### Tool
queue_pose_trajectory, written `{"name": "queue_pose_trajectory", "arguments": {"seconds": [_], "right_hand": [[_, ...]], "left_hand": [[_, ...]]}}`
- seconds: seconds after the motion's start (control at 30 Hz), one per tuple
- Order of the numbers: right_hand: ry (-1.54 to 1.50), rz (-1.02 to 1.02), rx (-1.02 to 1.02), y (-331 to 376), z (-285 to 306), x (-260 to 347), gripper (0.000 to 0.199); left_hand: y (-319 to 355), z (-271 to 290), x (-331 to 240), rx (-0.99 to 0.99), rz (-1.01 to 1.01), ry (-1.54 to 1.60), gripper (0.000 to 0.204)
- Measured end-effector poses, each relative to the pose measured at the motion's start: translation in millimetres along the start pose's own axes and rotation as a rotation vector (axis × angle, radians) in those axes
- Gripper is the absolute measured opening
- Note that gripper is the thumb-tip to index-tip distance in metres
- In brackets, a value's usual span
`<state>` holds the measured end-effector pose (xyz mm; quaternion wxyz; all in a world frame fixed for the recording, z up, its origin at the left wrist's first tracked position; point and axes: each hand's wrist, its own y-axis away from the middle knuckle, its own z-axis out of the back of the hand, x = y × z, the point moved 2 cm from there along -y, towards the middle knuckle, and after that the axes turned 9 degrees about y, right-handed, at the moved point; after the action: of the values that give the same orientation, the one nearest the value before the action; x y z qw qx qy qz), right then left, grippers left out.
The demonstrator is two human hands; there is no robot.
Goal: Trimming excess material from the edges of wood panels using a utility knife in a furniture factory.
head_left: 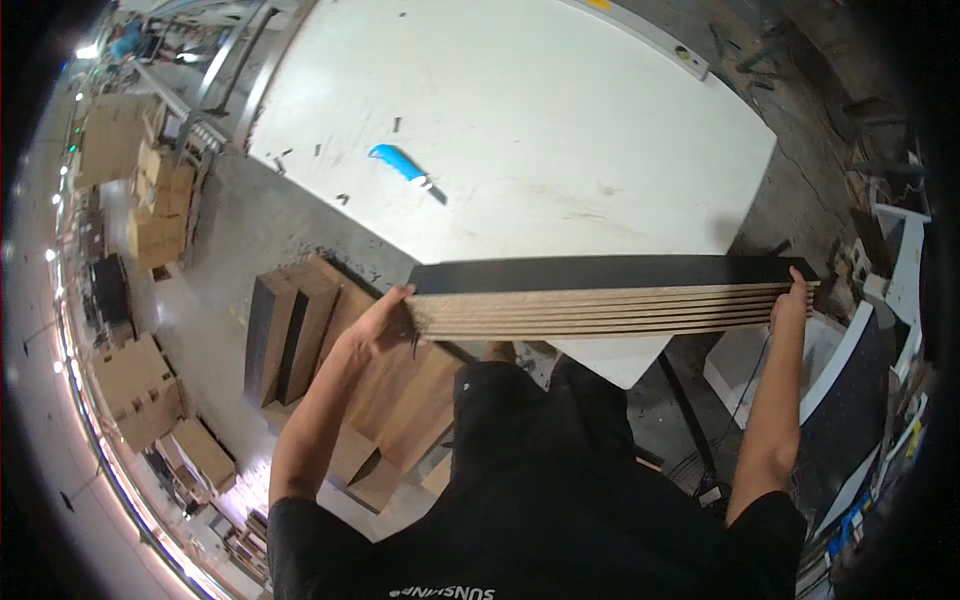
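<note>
I hold a stack of several long flat boards point(610, 300) level in front of my body, dark on top with pale raw edges facing me. My left hand point(380, 320) grips the stack's left end. My right hand point(792, 300) grips its right end. The stack hangs over the near edge of a large white table point(560, 110). On that table lies a blue-handled tool point(398, 163) among small scattered screws.
Brown and dark panels point(300, 330) are piled on the floor at my lower left. Cardboard boxes point(150, 190) stand along the left side. A long level point(650, 40) lies at the table's far edge. White parts and clutter point(890, 290) fill the right side.
</note>
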<state>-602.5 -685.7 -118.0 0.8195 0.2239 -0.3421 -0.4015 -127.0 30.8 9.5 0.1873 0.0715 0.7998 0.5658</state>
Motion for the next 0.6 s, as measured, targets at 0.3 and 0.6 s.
{"name": "queue_pose_trajectory", "arguments": {"seconds": [0.3, 0.6], "right_hand": [[0.194, 0.053, 0.095, -40, -30, 27, 0.11], [0.191, 0.063, 0.115, -39, -19, 50, 0.108]], "left_hand": [[-46, 12, -52, 0.023, 0.104, -0.105, 0.086], [-39, 73, -15, -0.048, -0.597, -0.638, 0.126]]}}
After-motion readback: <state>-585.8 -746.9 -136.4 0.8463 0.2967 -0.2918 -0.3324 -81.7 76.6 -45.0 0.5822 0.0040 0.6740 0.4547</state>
